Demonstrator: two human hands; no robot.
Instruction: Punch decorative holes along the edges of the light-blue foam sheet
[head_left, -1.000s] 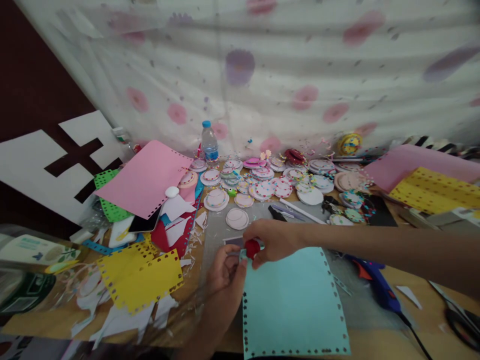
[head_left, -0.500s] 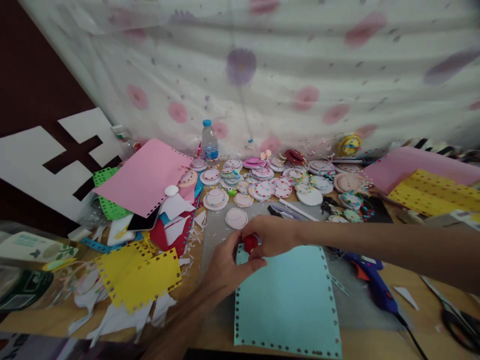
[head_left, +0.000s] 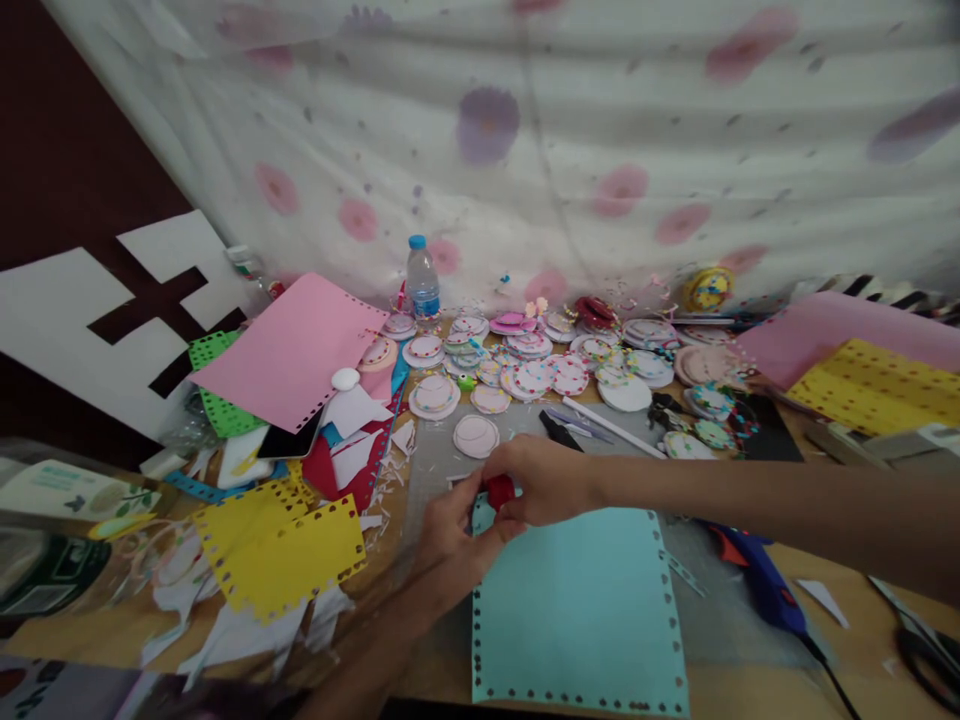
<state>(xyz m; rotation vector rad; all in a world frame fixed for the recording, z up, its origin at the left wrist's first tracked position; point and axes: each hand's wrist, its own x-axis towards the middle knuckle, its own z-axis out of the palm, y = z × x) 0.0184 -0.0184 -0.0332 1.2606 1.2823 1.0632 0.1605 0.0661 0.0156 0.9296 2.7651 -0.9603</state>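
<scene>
A small red craft punch (head_left: 500,491) sits at the top left corner of a light blue sheet of paper (head_left: 577,600), mostly covered by fingers. My right hand (head_left: 544,482) reaches in from the right and is closed around the punch from above. From the lower left, my left hand (head_left: 448,540) closes on the punch's near left side, its thumb lying over the paper. Small dark punched shapes run along the sheet's left, bottom and right edges. Under the sheet lies a grey mat (head_left: 439,470).
Many layered paper discs (head_left: 476,436) fill the back, before a water bottle (head_left: 423,280) and a flowered curtain (head_left: 487,125). At right lie a blue glue gun (head_left: 772,590) and scissors (head_left: 926,640). Yellow punched paper (head_left: 300,550) and pink paper (head_left: 300,345) are at left.
The view has shifted slightly. Both hands stay around the punch at the sheet's corner, with the right wrist a little lower.
</scene>
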